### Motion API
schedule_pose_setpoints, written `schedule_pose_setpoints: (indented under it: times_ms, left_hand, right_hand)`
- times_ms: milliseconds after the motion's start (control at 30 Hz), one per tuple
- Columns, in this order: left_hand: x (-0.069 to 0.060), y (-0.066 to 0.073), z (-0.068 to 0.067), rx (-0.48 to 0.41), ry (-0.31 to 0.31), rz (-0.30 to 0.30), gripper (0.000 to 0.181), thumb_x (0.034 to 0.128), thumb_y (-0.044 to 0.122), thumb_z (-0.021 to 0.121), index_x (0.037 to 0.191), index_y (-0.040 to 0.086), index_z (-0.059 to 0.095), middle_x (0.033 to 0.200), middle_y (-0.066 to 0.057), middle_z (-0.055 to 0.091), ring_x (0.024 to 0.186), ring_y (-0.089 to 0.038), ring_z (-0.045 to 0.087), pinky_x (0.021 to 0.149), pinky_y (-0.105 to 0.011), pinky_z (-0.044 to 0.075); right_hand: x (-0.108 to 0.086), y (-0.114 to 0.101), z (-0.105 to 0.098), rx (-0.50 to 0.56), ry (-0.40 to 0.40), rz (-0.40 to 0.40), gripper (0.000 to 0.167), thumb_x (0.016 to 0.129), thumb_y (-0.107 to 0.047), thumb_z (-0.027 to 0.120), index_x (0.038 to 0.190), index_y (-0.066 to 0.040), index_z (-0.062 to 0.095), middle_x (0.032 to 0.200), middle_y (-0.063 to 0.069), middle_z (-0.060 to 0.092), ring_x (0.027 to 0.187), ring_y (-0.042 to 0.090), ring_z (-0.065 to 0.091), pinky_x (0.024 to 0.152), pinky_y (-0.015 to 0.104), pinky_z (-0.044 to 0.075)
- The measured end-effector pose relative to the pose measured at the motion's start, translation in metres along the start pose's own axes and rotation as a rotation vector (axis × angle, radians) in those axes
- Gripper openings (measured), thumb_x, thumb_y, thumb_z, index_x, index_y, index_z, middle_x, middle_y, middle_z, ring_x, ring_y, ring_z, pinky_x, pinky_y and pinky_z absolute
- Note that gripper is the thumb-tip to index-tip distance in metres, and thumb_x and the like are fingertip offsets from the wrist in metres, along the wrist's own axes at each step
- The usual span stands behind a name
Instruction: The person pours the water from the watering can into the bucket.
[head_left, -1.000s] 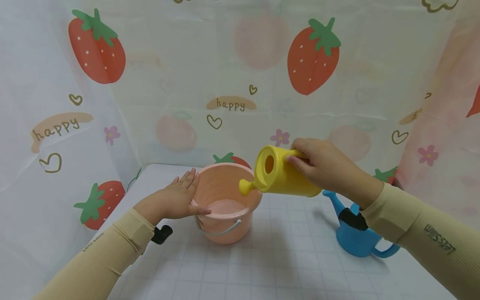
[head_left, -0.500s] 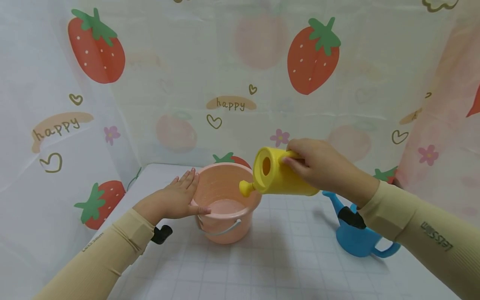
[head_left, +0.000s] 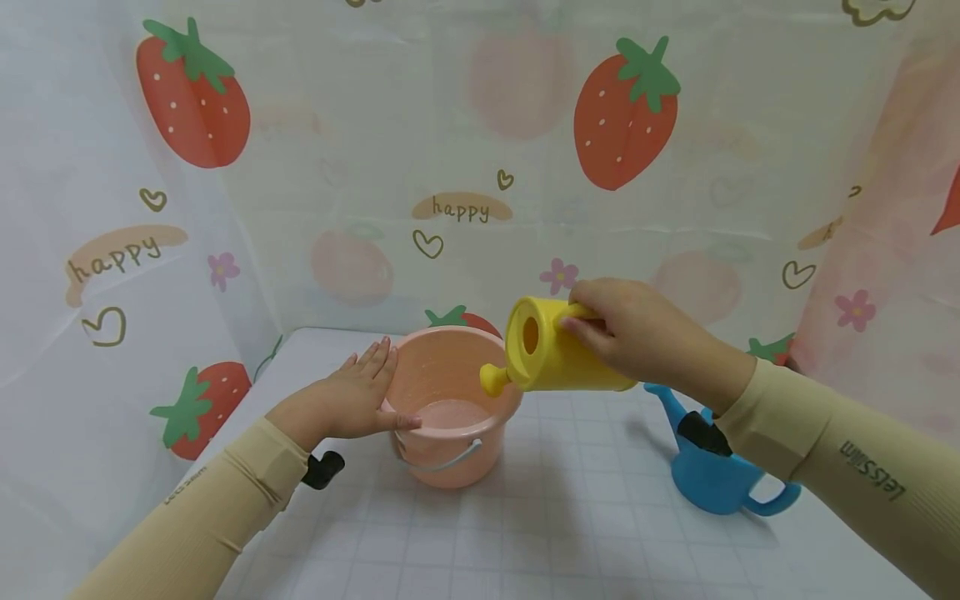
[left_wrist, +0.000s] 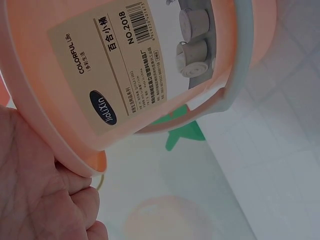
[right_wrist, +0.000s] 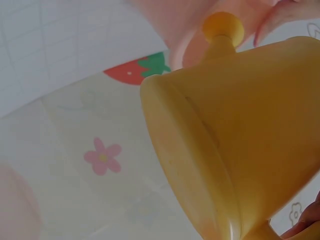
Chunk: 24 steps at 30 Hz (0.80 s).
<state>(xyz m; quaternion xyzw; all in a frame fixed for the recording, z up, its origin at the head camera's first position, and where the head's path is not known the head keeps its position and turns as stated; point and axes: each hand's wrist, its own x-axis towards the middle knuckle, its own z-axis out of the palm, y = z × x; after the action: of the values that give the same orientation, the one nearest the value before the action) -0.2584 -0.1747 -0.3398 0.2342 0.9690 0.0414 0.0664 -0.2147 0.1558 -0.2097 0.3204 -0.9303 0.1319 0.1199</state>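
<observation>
A peach-pink plastic bucket [head_left: 450,458] with a pale handle stands upright on the table; its printed label [left_wrist: 105,65] shows in the left wrist view. My left hand [head_left: 345,396] rests on the bucket's left rim, fingers straight and thumb across the near edge. With my right hand [head_left: 630,329] I grip a yellow watering can [head_left: 577,358] by its handle. The can is tilted to the left, and its spout head [right_wrist: 223,27] is over the right part of the bucket's opening. I cannot tell whether water runs from it. Small specks show on the bucket's inner wall.
A blue watering can [head_left: 712,479] stands on the right, partly hidden behind my right forearm. White grid-patterned cloth covers the table [head_left: 450,550]. Strawberry-printed sheeting [head_left: 360,167] hangs at the back and both sides.
My right hand and the yellow watering can have shifted slightly left and a little down. My left hand and the bucket have stayed in place.
</observation>
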Motion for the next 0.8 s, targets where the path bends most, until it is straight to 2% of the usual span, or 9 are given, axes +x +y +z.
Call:
schedule_pose_setpoints:
  times_ms: [433,800]
  left_hand:
    - [0.0003,-0.0002,0.0018,-0.003,-0.001,-0.004,0.115,0.0741,0.08,0.037,0.144,-0.006,0.006,0.15,-0.024,-0.003,0.139,-0.035,0.0,0.11,-0.051,0.007]
    - [-0.0015,0.0012,-0.0007,-0.019,-0.001,0.005,0.116,0.074,0.08,0.038,0.143,-0.008,0.007,0.15,-0.025,-0.002,0.138,-0.036,0.0,0.109,-0.052,0.006]
  right_hand:
    - [0.004,-0.0057,-0.0004,-0.03,-0.035,-0.002,0.014,0.088,-0.024,0.062,0.087,-0.012,0.054,0.076,0.0,0.054,0.073,0.017,0.05,0.064,0.027,0.047]
    - [0.0095,-0.002,-0.0053,-0.032,-0.014,-0.109,0.014,0.087,-0.02,0.063,0.086,-0.011,0.052,0.075,0.001,0.053,0.073,0.017,0.051,0.064,0.029,0.049]
